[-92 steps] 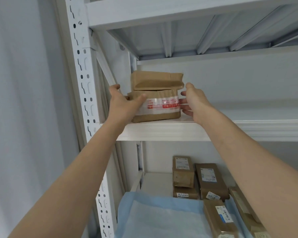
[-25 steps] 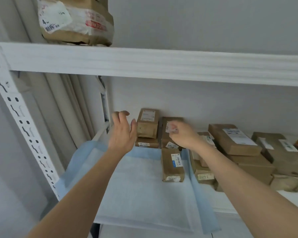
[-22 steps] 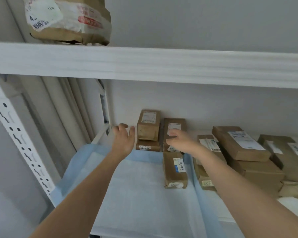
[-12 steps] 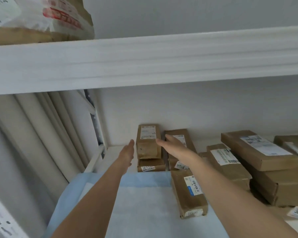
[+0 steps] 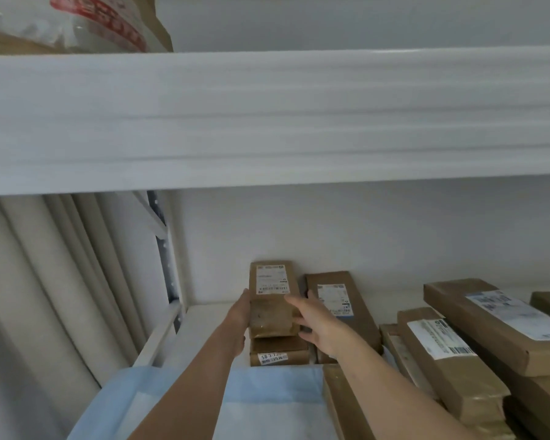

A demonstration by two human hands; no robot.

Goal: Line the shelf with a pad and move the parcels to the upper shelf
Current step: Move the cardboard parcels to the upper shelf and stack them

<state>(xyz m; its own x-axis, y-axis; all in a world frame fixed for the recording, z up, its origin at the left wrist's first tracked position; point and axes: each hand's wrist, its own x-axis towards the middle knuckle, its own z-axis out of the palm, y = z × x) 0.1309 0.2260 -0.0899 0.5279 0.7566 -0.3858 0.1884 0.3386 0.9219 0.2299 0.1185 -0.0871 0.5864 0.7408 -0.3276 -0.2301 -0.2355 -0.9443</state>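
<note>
Left hand (image 5: 239,315) and right hand (image 5: 315,323) clamp the top brown parcel (image 5: 272,298) from both sides, centre of frame, on the lower shelf (image 5: 200,322).

Left palm flat on the parcel's left face, right fingers (image 5: 294,304) wrapped over its right edge; both grasping it. It sits on a second labelled parcel (image 5: 278,354), by the back wall. Right of it a longer flat parcel (image 5: 334,300) lies touching the right hand. Blue pad (image 5: 267,404) covers the shelf front at bottom centre, its far edge just meeting the lower parcel. More brown parcels (image 5: 477,335) stacked at right edge. Upper shelf beam (image 5: 267,119) spans the frame; a taped parcel (image 5: 77,23) rests on it at upper left. Pale curtain (image 5: 45,296) at left.
</note>
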